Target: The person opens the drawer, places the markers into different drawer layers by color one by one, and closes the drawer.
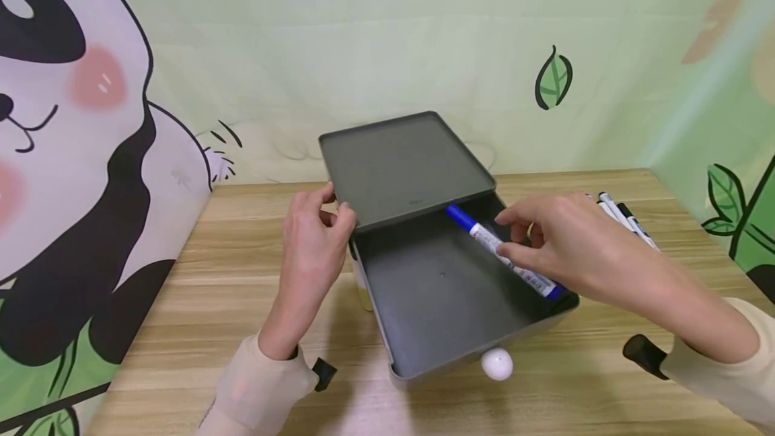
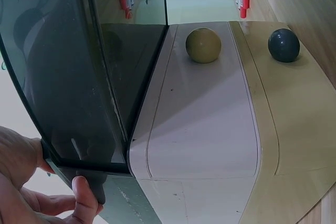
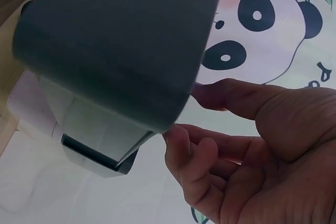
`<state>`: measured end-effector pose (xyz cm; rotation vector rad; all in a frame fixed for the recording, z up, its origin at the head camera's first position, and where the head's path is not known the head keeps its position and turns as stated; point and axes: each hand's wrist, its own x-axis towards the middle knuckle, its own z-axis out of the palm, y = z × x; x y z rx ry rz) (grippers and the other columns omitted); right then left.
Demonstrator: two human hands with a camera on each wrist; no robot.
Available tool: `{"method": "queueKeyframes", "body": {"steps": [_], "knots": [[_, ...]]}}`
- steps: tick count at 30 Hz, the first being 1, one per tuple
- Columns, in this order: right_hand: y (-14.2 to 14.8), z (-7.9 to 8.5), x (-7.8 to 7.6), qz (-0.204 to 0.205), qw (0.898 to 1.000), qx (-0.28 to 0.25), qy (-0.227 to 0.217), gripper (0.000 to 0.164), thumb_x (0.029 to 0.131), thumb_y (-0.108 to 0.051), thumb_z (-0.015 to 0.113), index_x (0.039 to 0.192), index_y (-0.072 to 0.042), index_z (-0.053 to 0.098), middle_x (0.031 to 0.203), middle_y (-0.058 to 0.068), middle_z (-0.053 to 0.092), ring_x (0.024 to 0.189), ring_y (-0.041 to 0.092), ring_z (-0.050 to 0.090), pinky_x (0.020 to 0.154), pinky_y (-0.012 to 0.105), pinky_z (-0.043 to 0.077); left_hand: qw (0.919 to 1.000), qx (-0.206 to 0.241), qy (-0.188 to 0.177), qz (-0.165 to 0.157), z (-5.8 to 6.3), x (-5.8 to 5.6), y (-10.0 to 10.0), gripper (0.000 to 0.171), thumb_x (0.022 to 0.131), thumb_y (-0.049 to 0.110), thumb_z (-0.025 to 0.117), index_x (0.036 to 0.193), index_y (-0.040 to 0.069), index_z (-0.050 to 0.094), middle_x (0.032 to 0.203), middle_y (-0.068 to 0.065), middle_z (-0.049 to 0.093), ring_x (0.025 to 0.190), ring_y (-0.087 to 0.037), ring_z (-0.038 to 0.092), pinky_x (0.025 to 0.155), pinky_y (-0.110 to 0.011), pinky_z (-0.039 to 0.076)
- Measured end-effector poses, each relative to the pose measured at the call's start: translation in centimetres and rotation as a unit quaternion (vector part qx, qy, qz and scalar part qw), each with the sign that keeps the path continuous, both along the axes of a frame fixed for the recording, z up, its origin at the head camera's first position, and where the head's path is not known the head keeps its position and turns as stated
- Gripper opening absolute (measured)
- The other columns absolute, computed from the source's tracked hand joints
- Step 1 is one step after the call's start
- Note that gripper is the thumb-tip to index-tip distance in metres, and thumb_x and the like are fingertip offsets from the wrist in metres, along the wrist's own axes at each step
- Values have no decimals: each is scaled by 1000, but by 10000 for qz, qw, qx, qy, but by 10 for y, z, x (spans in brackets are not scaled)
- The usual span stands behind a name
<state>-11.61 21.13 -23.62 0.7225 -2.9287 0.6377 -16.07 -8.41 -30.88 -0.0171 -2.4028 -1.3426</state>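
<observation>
A small desktop drawer cabinet has a raised-rim grey top (image 1: 406, 167). Its grey drawer (image 1: 424, 295) is pulled out towards me, a white knob (image 1: 498, 364) on its front. A blue-capped whiteboard marker (image 1: 487, 241) lies slantwise at the drawer's right side, one end by the front right corner. My right hand (image 1: 563, 241) is over that side, thumb and fingertips apart; the thumb overlaps the marker in the head view. In the right wrist view the drawer wall (image 3: 115, 51) hides the marker. My left hand (image 1: 315, 234) grips the left edge of the cabinet near the top.
Several white-bodied markers (image 1: 630, 217) lie on the wooden table (image 1: 230, 288) beyond my right hand. Below the grey drawer, the left wrist view shows a white drawer (image 2: 205, 119) with a yellow knob (image 2: 203, 45) and a yellow drawer (image 2: 294, 114) with a dark knob (image 2: 284, 45).
</observation>
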Motion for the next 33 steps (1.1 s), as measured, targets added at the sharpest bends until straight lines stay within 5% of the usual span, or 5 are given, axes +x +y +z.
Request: {"method": "queueKeyframes", "body": {"steps": [23, 33], "knots": [[25, 2, -5, -380, 9991, 123, 146, 31, 92, -18, 77, 120, -2, 74, 95, 0, 72, 78, 13, 62, 63, 31, 52, 10000, -21, 46, 56, -2, 1, -2, 48, 92, 16, 59, 136, -3, 65, 120, -15, 64, 83, -24, 68, 76, -37, 52], [48, 2, -14, -676, 9973, 163, 218, 32, 93, -19, 77, 118, 0, 74, 88, -3, 72, 75, 14, 64, 62, 29, 51, 9999, -30, 111, 24, -1, 0, 0, 47, 92, 15, 60, 136, -2, 65, 120, -17, 64, 82, -25, 68, 76, -39, 53]]}}
